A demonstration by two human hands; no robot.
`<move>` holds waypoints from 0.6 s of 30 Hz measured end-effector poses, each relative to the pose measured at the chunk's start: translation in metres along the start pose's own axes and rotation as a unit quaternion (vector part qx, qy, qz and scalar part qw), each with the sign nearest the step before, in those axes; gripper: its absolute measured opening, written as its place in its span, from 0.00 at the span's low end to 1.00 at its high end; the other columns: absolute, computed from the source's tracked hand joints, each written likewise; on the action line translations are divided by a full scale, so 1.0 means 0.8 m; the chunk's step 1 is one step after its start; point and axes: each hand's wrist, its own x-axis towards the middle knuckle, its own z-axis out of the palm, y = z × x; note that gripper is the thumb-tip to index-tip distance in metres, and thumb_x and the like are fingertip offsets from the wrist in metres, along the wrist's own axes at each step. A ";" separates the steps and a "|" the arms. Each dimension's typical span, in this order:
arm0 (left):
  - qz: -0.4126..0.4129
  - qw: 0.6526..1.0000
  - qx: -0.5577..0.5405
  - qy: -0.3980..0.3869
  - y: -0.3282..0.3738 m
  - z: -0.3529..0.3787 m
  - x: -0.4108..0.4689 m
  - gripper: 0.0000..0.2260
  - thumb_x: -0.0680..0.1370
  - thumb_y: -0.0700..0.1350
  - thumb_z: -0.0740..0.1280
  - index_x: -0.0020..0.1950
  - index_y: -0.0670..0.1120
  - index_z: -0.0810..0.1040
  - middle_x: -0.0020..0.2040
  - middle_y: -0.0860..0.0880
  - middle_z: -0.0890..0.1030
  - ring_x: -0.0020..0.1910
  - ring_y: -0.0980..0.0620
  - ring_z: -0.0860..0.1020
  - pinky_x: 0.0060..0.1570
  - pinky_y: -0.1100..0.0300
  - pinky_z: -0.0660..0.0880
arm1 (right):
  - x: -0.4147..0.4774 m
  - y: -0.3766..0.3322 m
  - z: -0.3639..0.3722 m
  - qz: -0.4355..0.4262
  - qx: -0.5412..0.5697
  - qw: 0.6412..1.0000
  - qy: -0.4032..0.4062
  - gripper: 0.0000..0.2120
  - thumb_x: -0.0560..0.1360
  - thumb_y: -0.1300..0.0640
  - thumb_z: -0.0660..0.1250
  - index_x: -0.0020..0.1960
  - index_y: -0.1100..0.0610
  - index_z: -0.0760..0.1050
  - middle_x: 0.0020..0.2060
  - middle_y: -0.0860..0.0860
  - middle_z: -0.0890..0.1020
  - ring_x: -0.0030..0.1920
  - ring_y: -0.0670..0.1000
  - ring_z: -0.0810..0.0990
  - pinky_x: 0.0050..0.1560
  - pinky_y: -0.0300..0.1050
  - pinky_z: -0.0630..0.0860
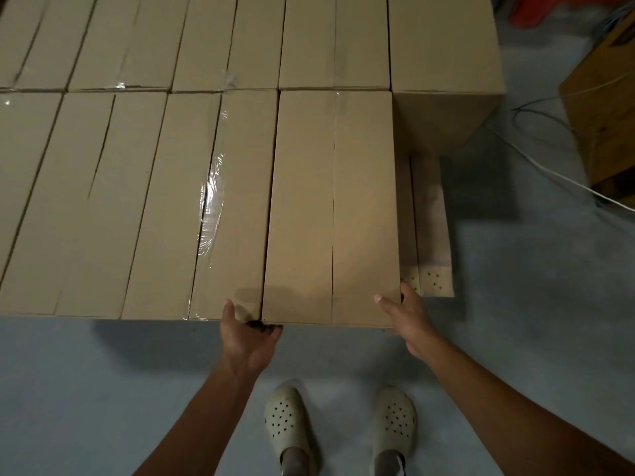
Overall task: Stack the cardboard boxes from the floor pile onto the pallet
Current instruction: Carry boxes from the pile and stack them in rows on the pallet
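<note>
A long brown cardboard box [331, 207] lies at the right end of the front row of stacked boxes [113, 201], level with its neighbours. My left hand [249, 338] grips its near left corner, thumb on top and fingers under the edge. My right hand [407, 321] holds its near right corner, thumb on top and fingers along the side. A second row of boxes [206, 39] lies behind. The pallet [431, 228] shows as a pale wooden slat low down to the right of the held box; the stack hides the rest of it.
A taller box stack [446, 70] rises at the back right. A wooden crate [608, 108] and loose cables [549, 173] lie on the grey floor at right. My two feet in pale perforated clogs [340, 427] stand close to the stack's front edge.
</note>
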 end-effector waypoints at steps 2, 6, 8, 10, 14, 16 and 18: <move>-0.010 1.000 0.000 -0.015 0.001 -0.010 0.003 0.34 0.80 0.67 0.56 0.74 0.41 0.69 0.69 0.40 0.75 0.69 0.41 0.73 0.74 0.46 0.64 | -0.001 -0.002 -0.001 -0.001 -0.005 1.000 -0.007 0.21 0.79 0.58 0.70 0.70 0.57 0.71 0.60 0.49 0.79 0.59 0.50 0.77 0.61 0.48 0.75; -0.019 0.999 0.028 -0.039 0.003 -0.023 -0.002 0.34 0.80 0.67 0.55 0.70 0.39 0.70 0.64 0.40 0.76 0.74 0.41 0.66 0.76 0.45 0.58 | 0.000 0.000 -0.001 0.006 -0.019 1.000 -0.015 0.28 0.78 0.55 0.72 0.74 0.55 0.67 0.68 0.52 0.76 0.67 0.54 0.75 0.66 0.50 0.72; -0.003 0.996 0.087 -0.037 0.001 -0.023 -0.015 0.28 0.82 0.63 0.55 0.65 0.40 0.73 0.60 0.42 0.77 0.74 0.41 0.67 0.74 0.46 0.61 | 0.004 0.001 -0.001 0.026 -0.033 0.998 -0.036 0.41 0.75 0.50 0.74 0.80 0.55 0.56 0.76 0.52 0.67 0.75 0.57 0.67 0.72 0.54 0.67; 0.083 0.967 0.240 0.021 -0.009 -0.025 -0.032 0.23 0.84 0.57 0.57 0.69 0.40 0.73 0.60 0.42 0.77 0.68 0.42 0.73 0.67 0.47 0.67 | 0.006 0.002 -0.001 0.019 -0.045 0.997 -0.063 0.51 0.73 0.49 0.77 0.82 0.52 0.45 0.80 0.53 0.60 0.77 0.57 0.62 0.76 0.55 0.63; 0.408 0.714 0.566 0.054 -0.029 -0.041 -0.062 0.27 0.78 0.58 0.63 0.73 0.44 0.71 0.64 0.44 0.74 0.64 0.46 0.72 0.62 0.50 0.71 | -0.002 -0.004 0.005 -0.069 -0.223 0.971 -0.053 0.64 0.70 0.44 0.78 0.78 0.47 0.25 0.82 0.54 0.41 0.81 0.60 0.47 0.78 0.58 0.55; 0.501 0.553 0.666 -0.007 -0.023 -0.046 -0.049 0.31 0.77 0.59 0.63 0.74 0.42 0.69 0.71 0.40 0.69 0.71 0.43 0.67 0.67 0.49 0.68 | -0.010 -0.007 0.009 -0.136 -0.377 0.916 -0.027 0.66 0.68 0.36 0.76 0.78 0.49 0.25 0.79 0.56 0.31 0.80 0.62 0.38 0.77 0.62 0.51; 0.544 0.385 0.743 -0.061 -0.013 -0.042 -0.022 0.39 0.75 0.64 0.64 0.78 0.43 0.62 0.79 0.37 0.60 0.79 0.38 0.55 0.75 0.44 0.58 | -0.017 -0.004 0.010 -0.205 -0.511 0.834 -0.033 0.67 0.66 0.30 0.73 0.78 0.51 0.25 0.75 0.57 0.23 0.77 0.63 0.29 0.76 0.65 0.43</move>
